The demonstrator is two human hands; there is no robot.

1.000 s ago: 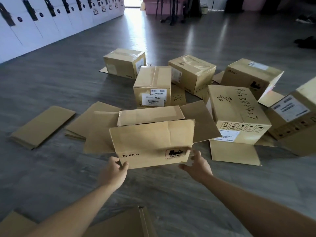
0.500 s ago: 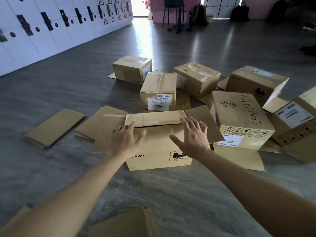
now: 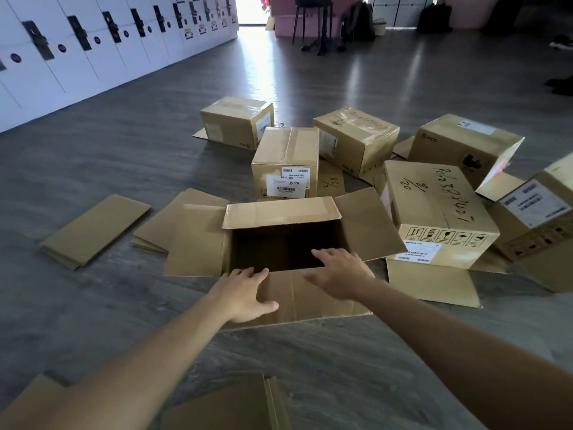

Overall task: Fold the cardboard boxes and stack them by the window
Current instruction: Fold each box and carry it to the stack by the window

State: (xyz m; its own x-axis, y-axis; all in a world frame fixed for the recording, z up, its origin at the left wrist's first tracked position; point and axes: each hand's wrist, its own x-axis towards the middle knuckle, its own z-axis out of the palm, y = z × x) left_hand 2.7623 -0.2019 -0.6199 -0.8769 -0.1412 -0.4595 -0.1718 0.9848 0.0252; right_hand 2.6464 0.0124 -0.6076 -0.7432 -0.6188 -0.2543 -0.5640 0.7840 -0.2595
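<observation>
On the grey wood-grain floor, near the middle of the view, sits the open brown cardboard box [image 3: 297, 293] with all four flaps now spread outward and its dark inside showing. Half a second ago the near flap stood folded over the top under both palms; it has since swung down toward the person. The left hand [image 3: 245, 293] lies flat on that near flap, fingers straight and spread, gripping nothing. The right hand [image 3: 339, 274] hovers at the near rim, fingers straight and relaxed, holding nothing. With the top opened, the box looks ready to be collapsed flat, probably the next step. To the left lie flattened brown cardboard sheets [image 3: 96, 231], and further closed brown cartons [image 3: 286, 159] wait on the far side. No window stack shows.
</observation>
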